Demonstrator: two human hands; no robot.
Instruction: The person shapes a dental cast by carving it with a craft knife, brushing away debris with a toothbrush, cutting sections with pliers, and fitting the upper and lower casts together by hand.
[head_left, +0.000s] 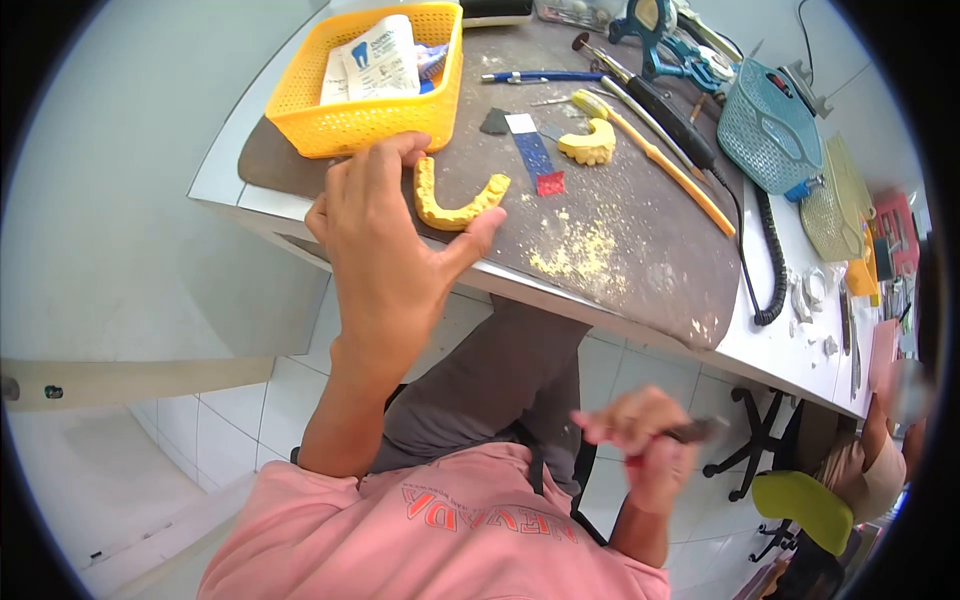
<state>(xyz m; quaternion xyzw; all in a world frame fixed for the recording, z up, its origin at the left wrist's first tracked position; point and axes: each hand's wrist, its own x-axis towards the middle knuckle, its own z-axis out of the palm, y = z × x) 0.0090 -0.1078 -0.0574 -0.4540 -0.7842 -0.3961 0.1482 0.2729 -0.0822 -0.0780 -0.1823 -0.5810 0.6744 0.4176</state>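
My left hand [385,215] is at the table's front edge, thumb and fingers spread around a yellow U-shaped dental cast [450,215]. The thumb overlaps the cast's near right side, and the fingertips are by its far left end. The cast lies flat on the dark mat. Low on the right, away from the table, my right hand [645,440] is smeared by motion. Its fingers are closed on a dark-ended tool [698,430], whose kind is too blurred to tell. A second yellow cast with teeth [587,145] sits farther back on the mat.
Behind my left hand stands a yellow basket [365,125] with packets. Yellow crumbs [580,255] lie on the mat [680,270], near blue and red strips [530,155]. An orange-handled tool [670,175], a corded handpiece [675,120] and a blue basket [770,125] are right. Another person sits far right.
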